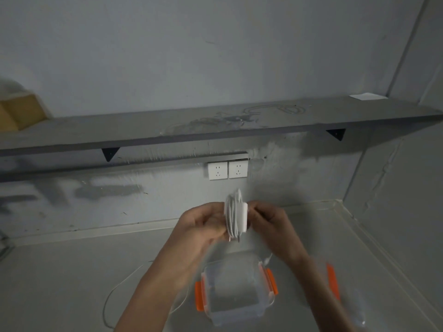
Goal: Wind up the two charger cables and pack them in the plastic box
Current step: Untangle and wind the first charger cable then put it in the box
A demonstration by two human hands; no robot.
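Gripping coiled charger cable (233,215), both hands (205,225) (269,220).

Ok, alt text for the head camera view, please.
Two hands, left hand and right hand, hold a white charger with its cable wound around it above an open clear plastic box with orange clips on a grey counter. A second white cable lies loose on the counter to the left.
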